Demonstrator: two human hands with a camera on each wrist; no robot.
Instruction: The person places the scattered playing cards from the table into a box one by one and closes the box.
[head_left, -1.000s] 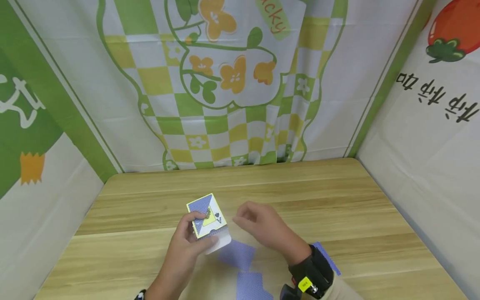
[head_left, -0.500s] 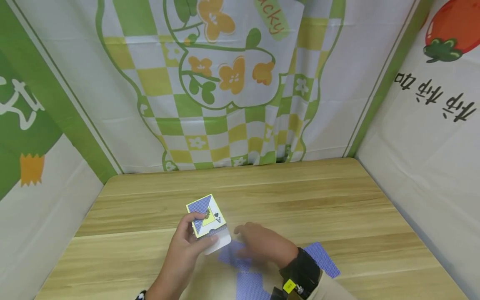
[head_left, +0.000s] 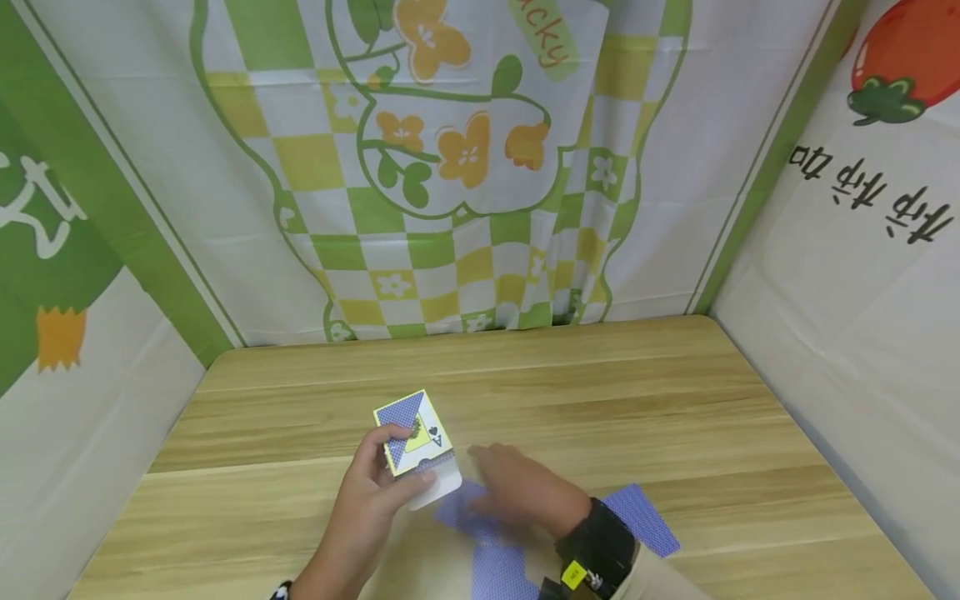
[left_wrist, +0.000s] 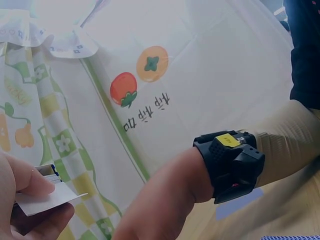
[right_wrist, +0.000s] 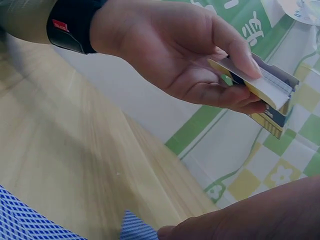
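Note:
My left hand grips a playing card box, its thumb on the white open flap. The box front shows an ace of spades and a blue checked pattern. In the right wrist view, the edges of cards show in the box's open end. My right hand, blurred, reaches down over a blue-backed playing card on the table. Its thumb and index finger stand apart at the card, and the other fingers are hidden. In the right wrist view, the thumb tip lies right at a card's edge.
Another blue-backed card lies nearer on the wooden table, its corner overlapping more blue. A further card lies right of the right wrist, which wears a black camera strap. Printed cloth hangs behind the table.
My right hand has come down from beside the box to the card below it, uncovering more of the card at right. My left hand holds the box almost still.

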